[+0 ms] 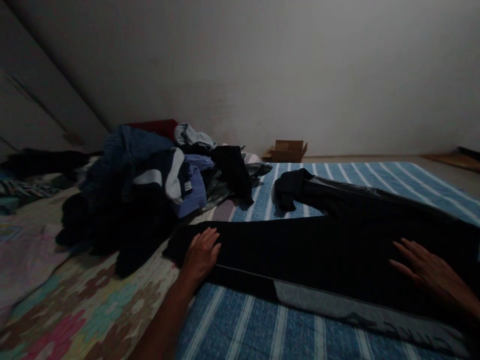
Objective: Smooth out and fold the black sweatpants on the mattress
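Observation:
A pair of black trousers (322, 245) with grey side stripes lies spread flat across a blue striped sheet (240, 325). My left hand (201, 252) rests flat on the end of one trouser leg, fingers slightly apart. My right hand (431, 275) lies flat on the trousers near the waist end, fingers spread. Neither hand grips anything. The other leg (296, 187) runs toward the back, its end folded over.
A heap of dark and blue clothes (150, 190) sits at the left on a floral quilt (82, 305). A small cardboard box (288, 150) stands on the floor by the white wall. The room is dim.

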Tool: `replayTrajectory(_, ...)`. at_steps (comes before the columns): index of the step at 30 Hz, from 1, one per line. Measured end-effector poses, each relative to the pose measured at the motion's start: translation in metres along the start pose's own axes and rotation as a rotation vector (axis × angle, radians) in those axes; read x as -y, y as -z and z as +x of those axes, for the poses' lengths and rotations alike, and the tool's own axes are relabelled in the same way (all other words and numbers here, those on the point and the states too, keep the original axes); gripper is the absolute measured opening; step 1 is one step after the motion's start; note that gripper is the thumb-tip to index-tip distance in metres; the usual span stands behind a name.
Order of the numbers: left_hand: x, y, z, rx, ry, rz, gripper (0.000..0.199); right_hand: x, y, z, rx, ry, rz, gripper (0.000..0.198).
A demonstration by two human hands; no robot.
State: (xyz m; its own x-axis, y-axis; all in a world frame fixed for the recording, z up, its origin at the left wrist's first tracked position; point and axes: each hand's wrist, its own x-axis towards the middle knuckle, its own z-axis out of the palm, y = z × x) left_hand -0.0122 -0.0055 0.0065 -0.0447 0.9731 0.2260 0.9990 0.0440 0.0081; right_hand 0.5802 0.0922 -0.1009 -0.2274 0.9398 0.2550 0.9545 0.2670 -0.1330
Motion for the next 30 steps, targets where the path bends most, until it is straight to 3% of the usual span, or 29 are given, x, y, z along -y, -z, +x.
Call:
replayTrajectory(3,-0.001,0.004,0.002,0.046,0.001,-0.014,0.038,0.029,0.017,0.004,-0.066,0.047,-0.036,0.057)
replayTrajectory(5,-0.004,0.007,0.008,0.097,-0.015,-0.035,0.037,0.074,0.033,0.007,-0.171,0.12,-0.016,0.051)
replayTrajectory(8,-0.011,0.012,0.022,0.216,-0.051,-0.075,0.037,0.175,0.058,0.007,-0.214,0.302,0.162,0.036)
replayTrajectory(11,-0.017,0.016,0.035,0.312,-0.091,-0.096,0.039,0.287,0.074,0.005,-0.151,0.617,0.29,0.029)
replayTrajectory(14,-0.021,0.021,0.042,0.362,-0.119,-0.088,0.041,0.378,0.073,0.0,-0.029,0.805,0.308,0.028)
replayTrajectory(16,-0.022,0.024,0.045,0.378,-0.132,-0.071,0.043,0.42,0.064,-0.003,0.009,0.84,0.235,0.033)
replayTrajectory(19,-0.02,0.025,0.049,0.383,-0.164,-0.003,0.044,0.46,0.045,-0.007,0.042,0.781,0.156,0.039)
replayTrajectory(22,-0.019,0.024,0.059,0.382,-0.19,0.056,0.038,0.48,0.033,-0.005,0.04,0.715,0.126,0.041)
replayTrajectory(26,-0.022,0.023,0.073,0.404,-0.181,0.1,0.028,0.49,0.035,0.008,0.09,0.686,0.107,0.036)
replayTrajectory(30,-0.023,0.025,0.086,0.436,-0.147,0.147,0.025,0.482,0.041,0.024,0.171,0.736,0.199,0.027)
